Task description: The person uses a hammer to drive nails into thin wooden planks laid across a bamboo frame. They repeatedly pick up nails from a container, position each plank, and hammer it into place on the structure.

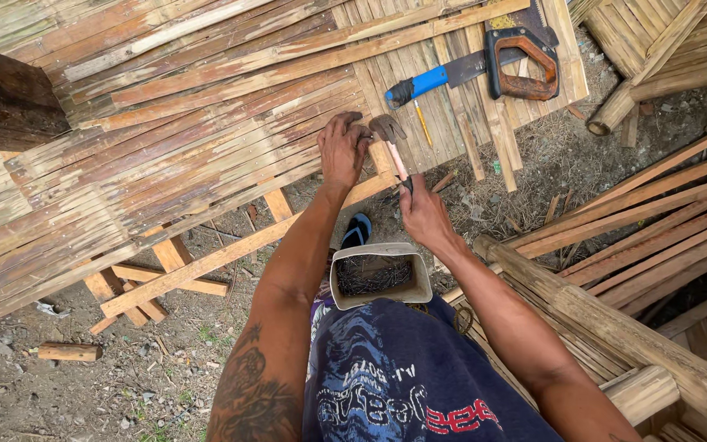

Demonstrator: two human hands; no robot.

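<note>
- Seen from above, a person leans over a large panel of flat bamboo slats [206,139] that lies on bare ground.
- The left hand [343,150] rests flat on the near edge of the panel, fingers spread and pressing on the slats, closed on nothing that can be seen.
- The right hand [424,214] is wrapped tight around the handle of a hammer [392,147]; the hammer's metal head sits just beside the left hand's fingertips, at the panel's edge.
- A small pale rectangular tub [380,277] full of dark nails sits just below the two hands, against the person's dark blue printed shirt [403,385]. It shows no label.
- Farther up the panel from the hammer lies a knife with a blue handle [419,85], and just beside that a hand saw with a black and orange handle [521,61].
- A thin yellow pencil [423,123] lies on the slats between the hammer head and the knife.
- Long wooden battens [231,254] run slantwise under and across the panel; short wooden offcuts [69,352] lie on the ground to the left of the tub.
- A blue sandal [358,232] shows on the ground between the forearms.
- To the right of the hammer, bamboo poles and strips [656,221] are stacked, with a thick pole [615,327] passing under the right arm.
- The ground [165,368] is dirt with small stones, dry straw and a few weeds; the scene is outdoors in daylight.
</note>
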